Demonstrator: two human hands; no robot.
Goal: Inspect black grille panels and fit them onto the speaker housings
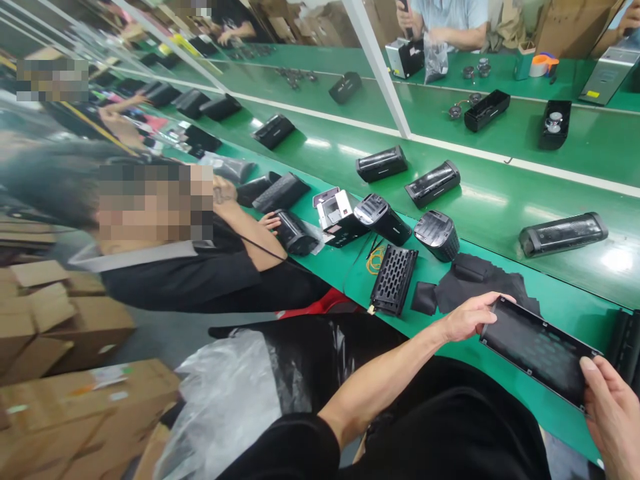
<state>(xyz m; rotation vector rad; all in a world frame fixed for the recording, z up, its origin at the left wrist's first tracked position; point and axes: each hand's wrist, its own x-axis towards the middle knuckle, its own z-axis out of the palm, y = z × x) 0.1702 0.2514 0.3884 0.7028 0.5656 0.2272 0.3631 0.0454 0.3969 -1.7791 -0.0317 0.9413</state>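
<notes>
Between my two hands is a black rectangular speaker grille panel (537, 350), tilted, its inner side with small clips along the edges facing me. My left hand (473, 317) pinches its far left end, thumb on top. At the right end, my right hand (607, 400) grips the edge with the thumb over the inner face. Behind the panel, a pile of black cloth sheets (505, 283) lies on the green bench. A slotted black grille piece (394, 280) sits left of the pile, next to a small black cloth square (425, 298).
Two black speaker housings (436, 235) (384, 219) stand beyond the cloth. Other speakers (563, 235) lie along the green conveyor (480, 220). A co-worker (210, 267) sits at my left, one hand on a speaker (295, 232). Cardboard boxes (90, 413) stand on the floor.
</notes>
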